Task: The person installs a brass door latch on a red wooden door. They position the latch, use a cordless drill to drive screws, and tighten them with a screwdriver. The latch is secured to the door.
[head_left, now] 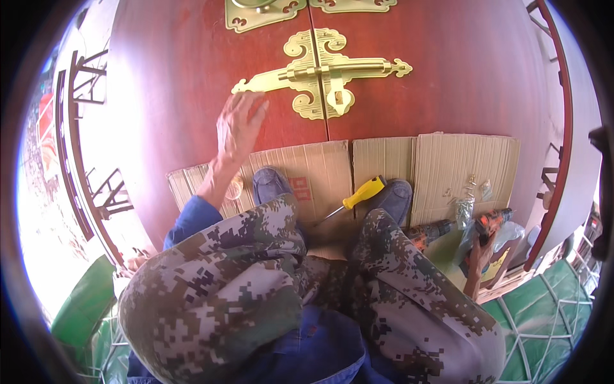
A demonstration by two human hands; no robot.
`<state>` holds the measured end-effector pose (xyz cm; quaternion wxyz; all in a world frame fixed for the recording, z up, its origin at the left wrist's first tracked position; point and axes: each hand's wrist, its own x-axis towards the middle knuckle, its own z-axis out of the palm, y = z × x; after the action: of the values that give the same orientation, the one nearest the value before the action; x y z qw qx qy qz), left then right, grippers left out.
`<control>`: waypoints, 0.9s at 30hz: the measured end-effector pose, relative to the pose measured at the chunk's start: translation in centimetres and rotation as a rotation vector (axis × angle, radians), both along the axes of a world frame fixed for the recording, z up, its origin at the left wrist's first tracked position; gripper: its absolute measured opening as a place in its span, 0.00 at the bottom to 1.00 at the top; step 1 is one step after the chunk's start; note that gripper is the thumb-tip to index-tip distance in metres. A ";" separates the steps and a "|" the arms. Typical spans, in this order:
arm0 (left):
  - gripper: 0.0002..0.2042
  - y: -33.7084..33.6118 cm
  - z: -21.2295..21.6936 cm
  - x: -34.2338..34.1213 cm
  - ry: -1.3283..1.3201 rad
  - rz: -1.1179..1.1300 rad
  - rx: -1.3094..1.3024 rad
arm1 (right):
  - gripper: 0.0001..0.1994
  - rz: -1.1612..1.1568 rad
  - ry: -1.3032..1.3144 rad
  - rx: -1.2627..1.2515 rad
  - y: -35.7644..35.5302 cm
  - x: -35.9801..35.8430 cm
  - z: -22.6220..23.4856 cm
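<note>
My left hand [240, 128] reaches forward over the red door panel [192, 89], fingers apart and holding nothing. Its fingertips are at the left end of a gold-coloured ornate latch [313, 70], which spans the seam between two panels; whether they touch cannot be told. At the lower right, beyond my knee, my right hand [474, 262] is partly in shadow, closed on an orange and black power drill [490, 224]. A second power drill [427, 234] lies beside it, partly behind my leg. Between my shoes lies a screwdriver [366, 192] with a yellow handle.
Flattened cardboard [384, 153] lies under my feet. On its right part are several small screws [471, 182] and a clear plastic bag [465, 211]. A round clear container [234, 187] stands by my left forearm. Gold plates [265, 14] sit on the panels' far part. Green sheeting [543, 313] lies at lower right.
</note>
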<state>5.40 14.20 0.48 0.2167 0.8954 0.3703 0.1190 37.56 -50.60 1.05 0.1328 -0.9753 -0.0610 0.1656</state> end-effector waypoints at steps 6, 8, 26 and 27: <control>0.16 3.3 -2.7 0.9 0.027 -0.102 -0.038 | 0.40 -0.059 -0.098 0.129 2.8 -2.4 5.5; 0.17 3.6 -2.7 2.1 -0.008 -0.123 -0.093 | 0.38 -0.065 -0.117 0.118 3.9 -3.3 6.8; 0.33 11.5 -4.7 8.0 -0.161 -0.387 -0.008 | 0.24 -0.087 0.538 0.573 30.8 -7.7 16.2; 0.33 11.6 -4.9 7.7 -0.135 -0.386 0.003 | 0.25 -0.096 0.570 0.505 31.4 -7.8 16.3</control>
<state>13.11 25.81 -4.39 0.2583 0.9401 0.1765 0.1357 29.79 -19.19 17.35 0.3881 -0.8285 -0.0145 0.4034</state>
